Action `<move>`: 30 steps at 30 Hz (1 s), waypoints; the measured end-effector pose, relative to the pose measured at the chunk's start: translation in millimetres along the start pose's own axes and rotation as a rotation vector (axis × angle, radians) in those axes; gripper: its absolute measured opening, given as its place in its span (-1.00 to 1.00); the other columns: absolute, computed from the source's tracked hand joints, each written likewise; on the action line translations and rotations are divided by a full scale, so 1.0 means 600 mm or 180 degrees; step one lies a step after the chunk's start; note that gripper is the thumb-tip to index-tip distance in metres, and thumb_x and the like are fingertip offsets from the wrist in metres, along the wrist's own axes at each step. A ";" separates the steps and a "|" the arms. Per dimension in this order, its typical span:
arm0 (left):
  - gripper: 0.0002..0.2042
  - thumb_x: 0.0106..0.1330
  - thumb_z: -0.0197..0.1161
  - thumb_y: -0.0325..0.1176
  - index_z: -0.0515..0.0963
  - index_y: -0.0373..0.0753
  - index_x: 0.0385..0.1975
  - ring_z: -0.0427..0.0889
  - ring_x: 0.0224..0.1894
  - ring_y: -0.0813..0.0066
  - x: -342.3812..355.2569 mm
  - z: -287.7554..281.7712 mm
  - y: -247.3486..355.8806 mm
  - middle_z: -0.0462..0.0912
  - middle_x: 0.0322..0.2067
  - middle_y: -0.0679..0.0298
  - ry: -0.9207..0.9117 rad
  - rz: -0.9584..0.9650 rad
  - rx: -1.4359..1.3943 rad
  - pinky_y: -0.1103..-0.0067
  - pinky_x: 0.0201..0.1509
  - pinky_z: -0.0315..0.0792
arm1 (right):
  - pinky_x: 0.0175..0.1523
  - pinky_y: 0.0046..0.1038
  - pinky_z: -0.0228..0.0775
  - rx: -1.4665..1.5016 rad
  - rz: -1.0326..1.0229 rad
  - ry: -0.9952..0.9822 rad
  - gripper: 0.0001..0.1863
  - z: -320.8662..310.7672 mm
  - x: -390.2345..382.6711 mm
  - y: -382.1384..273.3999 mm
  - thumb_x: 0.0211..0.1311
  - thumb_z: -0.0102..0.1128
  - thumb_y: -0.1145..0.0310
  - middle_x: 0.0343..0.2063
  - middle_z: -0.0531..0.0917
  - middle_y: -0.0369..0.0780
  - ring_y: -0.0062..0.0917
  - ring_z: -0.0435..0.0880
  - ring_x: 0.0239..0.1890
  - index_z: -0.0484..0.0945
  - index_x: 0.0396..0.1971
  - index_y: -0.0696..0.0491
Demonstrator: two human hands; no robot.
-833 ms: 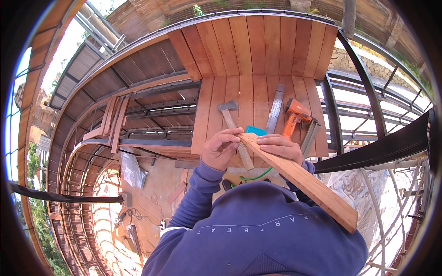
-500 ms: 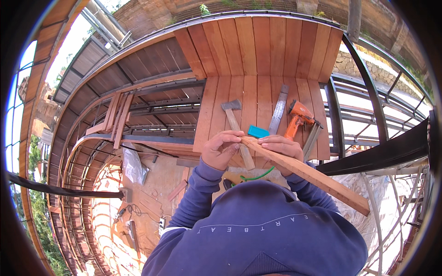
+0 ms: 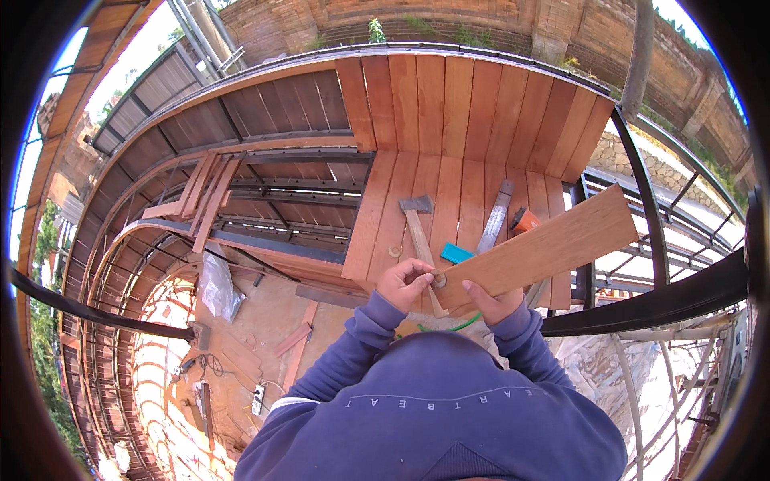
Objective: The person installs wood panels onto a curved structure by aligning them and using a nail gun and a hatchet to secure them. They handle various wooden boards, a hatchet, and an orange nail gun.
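Observation:
My left hand (image 3: 407,282) is closed in a pinch on a small round tan piece (image 3: 439,280) at the near-left end of a flat wooden board (image 3: 549,244). My right hand (image 3: 496,301) grips the board from below, thumb on its face, and the board slants up to the right. Behind them on the slatted bench (image 3: 377,224) lie a hatchet (image 3: 417,224), a turquoise block-shaped item (image 3: 455,253), a steel ruler (image 3: 494,218) and an orange power tool (image 3: 524,219), mostly hidden by the board. Another small round piece (image 3: 395,251) rests beside the hatchet.
Curved black steel rails (image 3: 646,200) flank the bench. Loose slats (image 3: 210,200) rest on the frame at left. On the floor below are a plastic bag (image 3: 220,293), a power strip (image 3: 258,399), cables and offcuts. A brick wall (image 3: 497,24) rises behind.
The board has swung from pointing down-right to up-right, its broad face now showing, covering much of the orange tool. Both hands have moved slightly downward in view.

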State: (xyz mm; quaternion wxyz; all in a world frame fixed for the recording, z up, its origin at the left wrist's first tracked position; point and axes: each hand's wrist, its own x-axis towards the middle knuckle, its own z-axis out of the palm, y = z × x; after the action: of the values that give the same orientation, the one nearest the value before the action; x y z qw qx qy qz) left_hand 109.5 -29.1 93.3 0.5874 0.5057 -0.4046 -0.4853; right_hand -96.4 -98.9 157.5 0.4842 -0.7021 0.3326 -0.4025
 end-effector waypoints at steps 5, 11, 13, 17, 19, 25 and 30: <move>-0.93 0.39 0.21 -0.51 0.54 -0.31 -0.20 0.55 -0.30 0.73 0.006 -0.020 -0.019 0.64 -0.32 0.41 -0.0089 -0.0258 -0.0329 0.72 -0.20 0.45 | -0.13 -0.43 0.54 -0.0301 -0.0098 -0.0387 -0.72 0.010 0.009 0.001 0.17 0.36 0.41 -0.29 0.71 -0.17 -0.45 0.71 -0.23 0.59 -0.17 0.22; -0.89 0.38 0.22 -0.51 0.54 -0.31 -0.15 0.60 -0.21 0.69 0.004 -0.045 -0.037 0.65 -0.25 0.38 -0.0583 -0.0352 -0.0438 0.68 -0.09 0.50 | -0.14 -0.43 0.54 -0.0453 -0.0123 -0.0481 -0.71 0.022 0.022 -0.010 0.13 0.38 0.43 -0.29 0.71 -0.16 -0.46 0.71 -0.23 0.59 -0.17 0.22; -0.88 0.38 0.22 -0.51 0.54 -0.30 -0.13 0.61 -0.18 0.67 0.001 -0.053 -0.045 0.65 -0.23 0.37 -0.0721 -0.0452 -0.0568 0.67 -0.05 0.51 | -0.14 -0.43 0.54 -0.0385 -0.0082 -0.0482 -0.71 0.027 0.024 -0.013 0.13 0.37 0.43 -0.30 0.71 -0.16 -0.46 0.71 -0.24 0.60 -0.18 0.23; -0.87 0.38 0.21 -0.52 0.54 -0.29 -0.12 0.62 -0.15 0.65 -0.001 -0.069 -0.062 0.65 -0.22 0.36 -0.0940 -0.0551 -0.0647 0.65 -0.04 0.53 | -0.16 -0.44 0.54 -0.0332 0.0161 -0.0332 -0.75 0.042 0.030 -0.020 0.15 0.36 0.42 -0.32 0.72 -0.16 -0.45 0.72 -0.25 0.62 -0.21 0.24; -0.87 0.38 0.21 -0.52 0.53 -0.29 -0.12 0.63 -0.14 0.64 -0.003 -0.071 -0.065 0.65 -0.21 0.34 -0.0973 -0.0649 -0.0731 0.63 -0.03 0.54 | -0.18 -0.44 0.53 -0.0389 0.0254 -0.0213 -0.75 0.049 0.029 -0.019 0.16 0.35 0.41 -0.35 0.73 -0.15 -0.45 0.73 -0.27 0.64 -0.23 0.25; -0.87 0.37 0.21 -0.55 0.53 -0.32 -0.13 0.65 -0.12 0.56 -0.011 -0.080 -0.058 0.66 -0.20 0.28 -0.1148 -0.0658 -0.0789 0.56 0.02 0.55 | -0.22 -0.45 0.53 -0.0376 0.0258 -0.0052 -0.75 0.056 0.024 -0.013 0.16 0.37 0.38 -0.39 0.74 -0.13 -0.47 0.74 -0.33 0.66 -0.25 0.24; -0.86 0.35 0.23 -0.56 0.54 -0.33 -0.13 0.65 -0.10 0.54 -0.017 -0.080 -0.063 0.67 -0.19 0.26 -0.1414 -0.0750 -0.0786 0.55 0.06 0.53 | -0.24 -0.46 0.54 -0.0246 0.0348 -0.0120 -0.76 0.055 0.015 -0.012 0.16 0.37 0.39 -0.41 0.75 -0.15 -0.48 0.74 -0.35 0.67 -0.26 0.24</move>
State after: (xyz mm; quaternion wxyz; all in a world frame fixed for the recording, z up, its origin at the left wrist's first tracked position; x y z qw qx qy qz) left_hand 147.8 -9.9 48.4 0.4810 0.3550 -0.3998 -0.6948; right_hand -62.8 -90.7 159.7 0.4841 -0.7085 0.3766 -0.3491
